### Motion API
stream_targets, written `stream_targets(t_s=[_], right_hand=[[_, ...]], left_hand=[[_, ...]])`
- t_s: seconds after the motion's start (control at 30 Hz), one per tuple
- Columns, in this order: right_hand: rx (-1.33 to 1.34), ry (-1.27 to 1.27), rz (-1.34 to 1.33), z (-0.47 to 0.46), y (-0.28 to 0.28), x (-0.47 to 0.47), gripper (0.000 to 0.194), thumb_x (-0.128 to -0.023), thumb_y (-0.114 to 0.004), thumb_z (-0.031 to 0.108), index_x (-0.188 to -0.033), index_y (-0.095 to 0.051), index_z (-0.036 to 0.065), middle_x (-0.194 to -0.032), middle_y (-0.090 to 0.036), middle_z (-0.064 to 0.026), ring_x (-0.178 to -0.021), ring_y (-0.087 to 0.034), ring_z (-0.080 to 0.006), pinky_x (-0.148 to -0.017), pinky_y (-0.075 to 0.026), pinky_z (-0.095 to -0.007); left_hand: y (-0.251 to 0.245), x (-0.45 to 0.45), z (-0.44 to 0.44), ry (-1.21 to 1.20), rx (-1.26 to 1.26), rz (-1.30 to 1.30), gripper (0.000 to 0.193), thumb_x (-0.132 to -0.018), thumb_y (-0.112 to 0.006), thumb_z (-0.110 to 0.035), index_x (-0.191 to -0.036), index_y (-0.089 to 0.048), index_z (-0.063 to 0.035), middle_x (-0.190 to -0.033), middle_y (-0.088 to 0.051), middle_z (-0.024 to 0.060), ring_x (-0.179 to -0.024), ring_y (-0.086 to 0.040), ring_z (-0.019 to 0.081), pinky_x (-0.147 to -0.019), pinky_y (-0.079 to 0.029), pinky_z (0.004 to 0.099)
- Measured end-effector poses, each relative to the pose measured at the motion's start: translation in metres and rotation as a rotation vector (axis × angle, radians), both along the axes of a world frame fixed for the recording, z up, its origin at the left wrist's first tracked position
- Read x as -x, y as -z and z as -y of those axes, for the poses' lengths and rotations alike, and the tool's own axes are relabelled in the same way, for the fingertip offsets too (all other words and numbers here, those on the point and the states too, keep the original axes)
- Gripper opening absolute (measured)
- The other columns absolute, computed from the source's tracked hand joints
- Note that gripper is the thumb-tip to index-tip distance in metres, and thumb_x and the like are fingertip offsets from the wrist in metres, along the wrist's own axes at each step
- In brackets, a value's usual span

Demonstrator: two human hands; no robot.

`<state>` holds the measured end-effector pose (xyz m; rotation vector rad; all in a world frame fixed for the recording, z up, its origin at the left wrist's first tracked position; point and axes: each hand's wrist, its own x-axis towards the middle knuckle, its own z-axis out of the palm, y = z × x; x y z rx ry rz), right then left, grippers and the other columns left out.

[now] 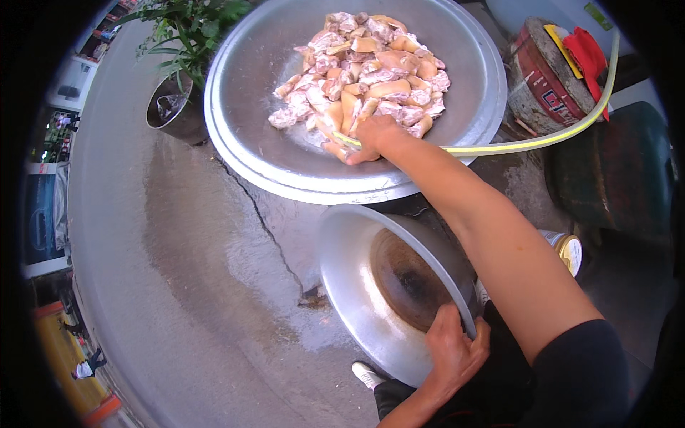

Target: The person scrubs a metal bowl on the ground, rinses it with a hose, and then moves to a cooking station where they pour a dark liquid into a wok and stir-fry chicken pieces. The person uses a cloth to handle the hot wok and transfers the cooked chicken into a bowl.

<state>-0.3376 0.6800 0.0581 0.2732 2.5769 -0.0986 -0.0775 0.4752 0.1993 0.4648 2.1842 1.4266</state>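
A wide metal basin (241,112) holds a pile of cut, skin-on meat pieces (374,69), which look like pig's trotters. My right hand (374,136) reaches over its near rim and grips the end part of a clear hose with a yellow stripe (492,149), close against the meat. Whether water runs from the hose I cannot tell. Below, a deep aluminium pot (353,273) is tilted on its side, its mouth towards the left and its inner bottom browned. My left hand (455,342) clasps the pot's rim, fingers wrapped over the edge.
Wet, cracked pavement (230,299) spreads leftward. Beyond the basin stands a metal planter (174,115) with a green plant (198,37). On the right are a worn red bucket (551,80) with a red cloth (586,59), a dark green container (615,171) and a gold-lidded tin (570,254).
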Motion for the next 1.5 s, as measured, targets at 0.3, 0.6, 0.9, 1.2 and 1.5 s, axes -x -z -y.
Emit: stream_targets(t_s=[0.3, 0.6, 0.9, 1.2, 1.5], right_hand=[[0.077, 0.147, -0.387, -0.006, -0.011, -0.028, 0.066, -0.078, -0.055, 0.059, -0.109, -0.06, 0.0, -0.098, -0.061, -0.0237, -0.096, -0.061, -0.033, -0.081, -0.048, -0.0419], [0.329, 0.088, -0.342, -0.024, -0.008, -0.052, 0.048, -0.077, -0.062, 0.045, -0.101, -0.064, 0.004, -0.101, -0.06, -0.0249, -0.093, -0.061, -0.0353, -0.077, -0.048, -0.0455], [-0.009, -0.264, -0.546, 0.015, 0.005, 0.051, 0.033, -0.074, -0.068, 0.032, -0.085, -0.067, 0.0, -0.1, -0.058, -0.0206, -0.082, -0.064, -0.0326, -0.068, -0.051, -0.0424], [0.262, 0.12, -0.261, -0.003, 0.025, 0.049, 0.042, -0.089, -0.051, 0.043, -0.106, -0.065, 0.008, -0.113, -0.061, -0.0145, -0.106, -0.058, -0.0309, -0.089, -0.046, -0.0423], [0.37, 0.458, -0.683, -0.06, 0.035, 0.01, 0.032, -0.087, -0.052, 0.036, -0.095, -0.067, 0.009, -0.09, -0.066, -0.016, -0.086, -0.062, -0.0327, -0.078, -0.047, -0.0429]], left_hand=[[-0.002, 0.001, -0.002, -0.009, 0.009, 0.044, 0.015, -0.069, -0.064, -0.002, -0.079, -0.054, 0.0004, -0.069, -0.054, 0.0152, -0.055, -0.055, 0.0316, -0.05, -0.043, 0.038], [0.001, 0.002, -0.001, -0.007, 0.004, 0.037, 0.014, -0.069, -0.064, -0.003, -0.077, -0.053, 0.0003, -0.066, -0.053, 0.0154, -0.053, -0.055, 0.0325, -0.048, -0.043, 0.038], [0.002, 0.01, -0.002, -0.014, -0.038, 0.095, 0.017, -0.069, -0.065, -0.003, -0.081, -0.054, -0.0007, -0.067, -0.053, 0.015, -0.056, -0.055, 0.0326, -0.049, -0.044, 0.0378], [0.0, 0.013, -0.002, -0.02, -0.026, 0.089, 0.026, -0.068, -0.065, 0.0, -0.093, -0.057, 0.0017, -0.075, -0.058, 0.0164, -0.063, -0.06, 0.0317, -0.057, -0.048, 0.0352], [0.0, 0.006, 0.002, 0.033, -0.022, 0.069, 0.02, -0.067, -0.063, 0.0, -0.085, -0.054, -0.0007, -0.067, -0.051, 0.0151, -0.055, -0.053, 0.0344, -0.05, -0.043, 0.0388]])
